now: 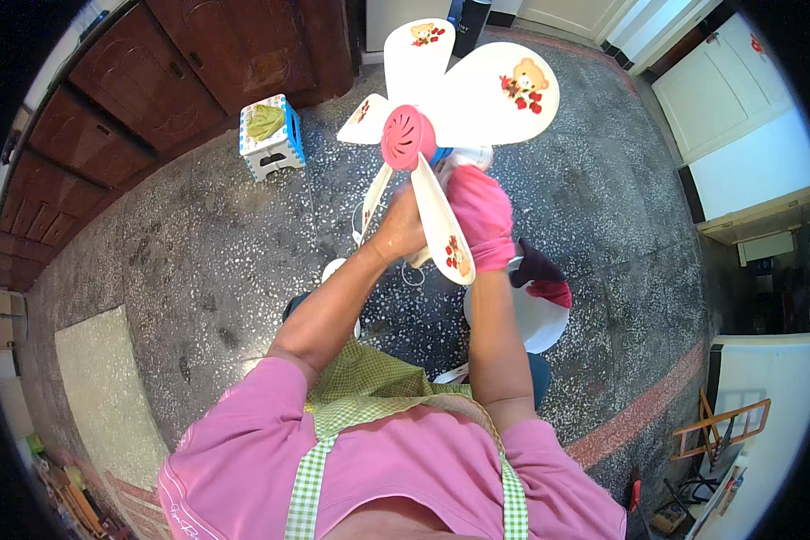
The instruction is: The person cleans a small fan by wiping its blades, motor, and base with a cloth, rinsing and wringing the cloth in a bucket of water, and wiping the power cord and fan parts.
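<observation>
Upright in front of me is an electric fan with white blades (506,94) that bear teddy bear and rose pictures, around a pink slotted hub (408,137). My left hand (403,223) is behind the blades, below the hub, partly hidden by one of them; it seems to grip the fan's stem. A pink cloth or glove (480,216) covers my right hand, which is up against the back of the fan near the motor housing (476,156). The fingers of the right hand are hidden. Below hangs a thin white cord (413,275).
A white bucket (543,324) stands on the speckled floor at my right, dark and red cloth over its rim. Ahead to the left is a folding step stool (273,158) with a yellow-green cloth (265,121). Brown wooden cabinets (142,74) line the left; a wooden rack (722,428) is far right.
</observation>
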A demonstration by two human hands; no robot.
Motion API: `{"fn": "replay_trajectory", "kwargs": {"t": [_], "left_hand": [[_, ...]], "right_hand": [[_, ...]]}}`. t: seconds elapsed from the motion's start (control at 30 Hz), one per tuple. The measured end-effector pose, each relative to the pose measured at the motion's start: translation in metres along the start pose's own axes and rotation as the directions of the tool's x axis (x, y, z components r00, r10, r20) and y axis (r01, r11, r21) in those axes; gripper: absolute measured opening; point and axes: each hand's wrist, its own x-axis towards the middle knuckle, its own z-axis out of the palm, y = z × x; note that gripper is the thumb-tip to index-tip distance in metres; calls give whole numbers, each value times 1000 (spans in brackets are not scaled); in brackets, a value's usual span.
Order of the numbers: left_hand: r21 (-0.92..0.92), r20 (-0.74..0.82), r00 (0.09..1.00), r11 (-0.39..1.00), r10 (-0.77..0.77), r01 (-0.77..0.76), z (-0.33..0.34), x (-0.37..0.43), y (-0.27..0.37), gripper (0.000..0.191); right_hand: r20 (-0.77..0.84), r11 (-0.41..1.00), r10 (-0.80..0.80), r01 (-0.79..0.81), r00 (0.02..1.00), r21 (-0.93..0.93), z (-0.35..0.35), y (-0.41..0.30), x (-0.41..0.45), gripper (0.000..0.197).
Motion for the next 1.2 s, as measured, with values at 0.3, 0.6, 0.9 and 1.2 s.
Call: {"fn": "replay_trajectory", "kwargs": {"t": [0.3,0.6,0.9,1.2], "left_hand": [[8,-206,978,1000,26,-25,7,0,-19,66],[-514,-93,979,851,-179,107,2,1,4,37],[-472,-88,995,878,46,-82,-2,3,-4,39],[-416,20,997,908,69,-55,2,1,6,29]], "right_hand": [[-192,932,-23,-49,981,-360,-31,-6,-13,18],[8,899,403,-394,915,-193,-15,70,-49,33],[211,953,-300,304,930,15,-2,-11,-38,14],[573,733,-34,-369,819,571,41,31,-36,33]]}}
